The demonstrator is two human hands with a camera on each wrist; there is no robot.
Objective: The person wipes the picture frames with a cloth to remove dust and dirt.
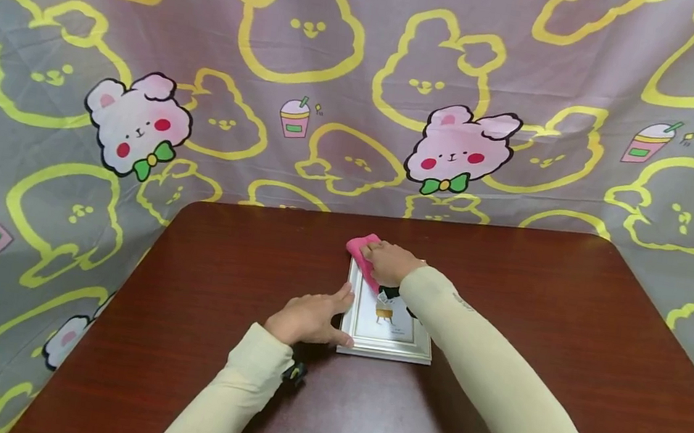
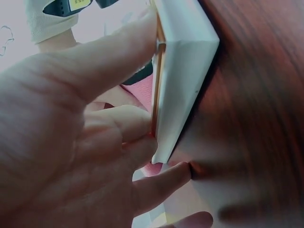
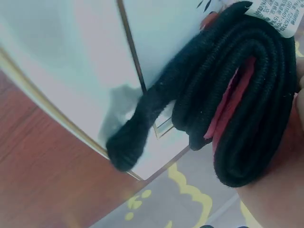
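A white picture frame (image 1: 385, 352) with a small printed chair picture lies flat on the table. My right hand (image 1: 393, 263) grips a folded pink cloth (image 1: 361, 248) against the frame's far left corner. In the right wrist view the cloth (image 3: 256, 104) shows black folded edges, a pink inside and a white label, and one black end touches the frame's border (image 3: 80, 71). My left hand (image 1: 310, 315) rests at the frame's left side, thumb near the close corner. Seen from the left wrist, its extended thumb and fingers touch the frame's edge (image 2: 185, 61).
The dark reddish-brown table (image 1: 237, 253) extends around the frame on all sides. Behind it hangs a grey-pink curtain (image 1: 356, 49) with yellow outlines and cartoon rabbits. A dark band with a small device (image 1: 295, 373) sits at the left wrist.
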